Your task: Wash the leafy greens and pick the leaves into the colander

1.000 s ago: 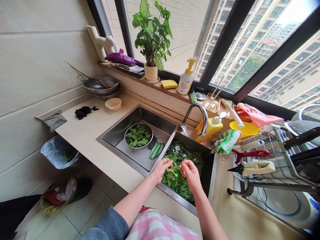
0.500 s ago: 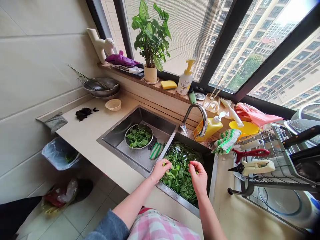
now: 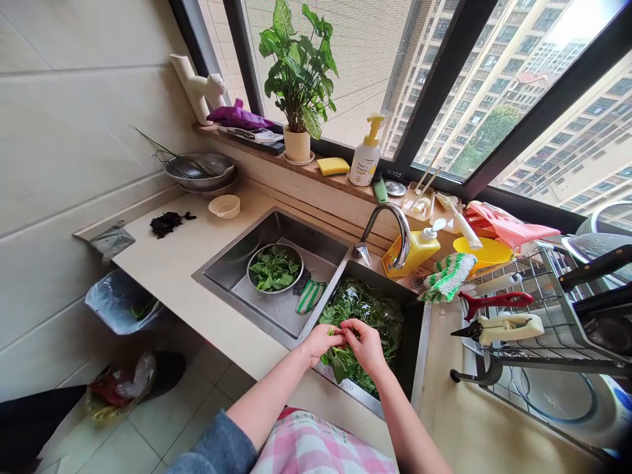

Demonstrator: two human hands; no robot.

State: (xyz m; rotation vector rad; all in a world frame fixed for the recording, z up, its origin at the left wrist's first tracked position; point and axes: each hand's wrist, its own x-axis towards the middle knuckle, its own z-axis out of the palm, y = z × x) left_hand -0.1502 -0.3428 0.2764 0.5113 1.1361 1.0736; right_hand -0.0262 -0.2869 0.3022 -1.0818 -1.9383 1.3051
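My left hand and my right hand meet over the right basin of the steel sink, fingers pinched together on a sprig of leafy greens. That basin is full of wet green leaves. In the left basin stands a metal bowl holding more picked leaves, with a dark scrubber and a green striped cloth beside it. The curved tap rises between the basins.
A dish rack with red-handled scissors and a peeler stands to the right. Yellow soap bottle, yellow bowl, pink gloves and a potted plant line the sill. A small bowl and steel basins sit back left. A bagged bin hangs below the counter.
My hands were apart half a second ago; now they have come together over the near part of the right basin, both pinching one sprig.
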